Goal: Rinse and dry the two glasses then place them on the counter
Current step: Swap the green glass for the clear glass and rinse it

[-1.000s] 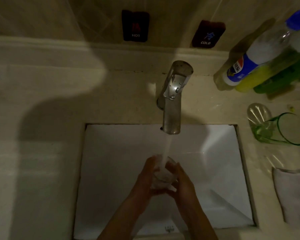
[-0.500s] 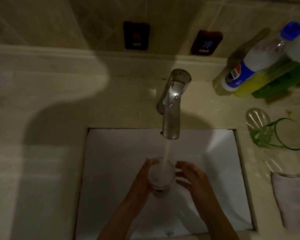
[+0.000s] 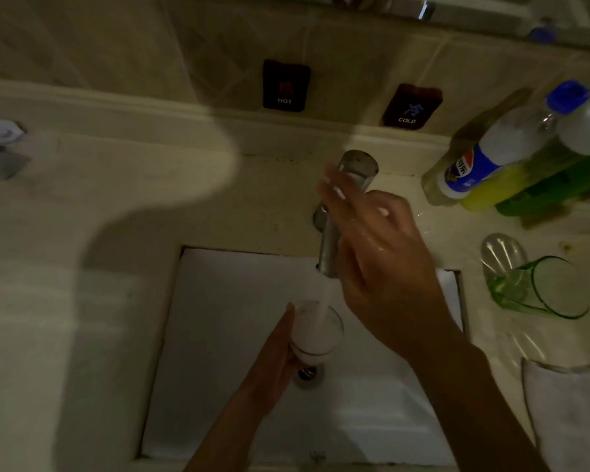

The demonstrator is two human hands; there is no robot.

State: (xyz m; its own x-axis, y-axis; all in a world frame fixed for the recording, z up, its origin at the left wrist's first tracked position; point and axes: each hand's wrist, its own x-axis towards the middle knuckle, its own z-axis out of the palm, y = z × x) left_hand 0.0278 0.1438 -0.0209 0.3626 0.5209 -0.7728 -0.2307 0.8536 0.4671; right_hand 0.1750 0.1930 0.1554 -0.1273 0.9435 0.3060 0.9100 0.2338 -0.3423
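Since a moment ago the right hand (image 3: 385, 264) has left the glass (image 3: 315, 332) and reached the faucet (image 3: 341, 212), fingers loosely spread over its handle. Left hand (image 3: 276, 356) grips the glass under the running stream, above the sink (image 3: 218, 335); the green glass (image 3: 539, 287) lies on the counter (image 3: 82, 301).

green glass (image 3: 539, 289) | white sink (image 3: 225, 335) | bottle (image 3: 511, 148) w/ blue cap, blue-white label | beige tiles (image 3: 150, 39) | white cloth (image 3: 566, 417)

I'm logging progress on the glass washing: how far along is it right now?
Done: nothing finished yet. In hand: the left hand holds a clear glass under the running tap while the right hand reaches up at the tap's handle. Left: drying this glass, then rinsing and drying the green glass lying on its side on the counter near the cloth.
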